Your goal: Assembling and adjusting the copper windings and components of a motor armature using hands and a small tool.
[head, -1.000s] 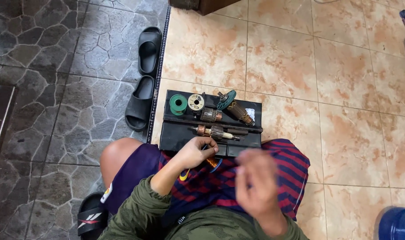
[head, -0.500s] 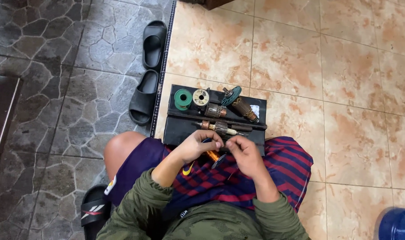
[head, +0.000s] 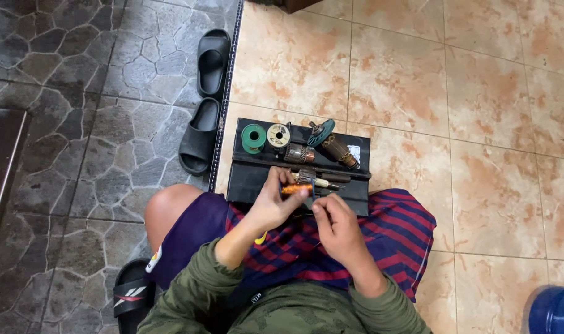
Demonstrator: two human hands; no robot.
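My left hand [head: 274,201] grips a small motor armature with copper windings [head: 297,188] over my lap, at the near edge of a black tray [head: 251,174] on the floor. My right hand [head: 334,224] sits just right of it, fingertips pinched as if on a thin wire that is too fine to make out. On the tray lie a green spool [head: 253,137], a pale spool [head: 278,135], a second armature [head: 299,153], a brown wound rotor [head: 339,150] and a teal part [head: 321,132].
A pair of black slide sandals [head: 205,100] lies left of the tray on dark stone paving. Beige floor tiles spread to the right. A blue container [head: 554,310] shows at the bottom right corner. My foot in a black sandal [head: 131,295] rests at the lower left.
My right hand came down from in front of the camera and moved in beside the left. The left hand lifted the armature slightly toward the tray edge.
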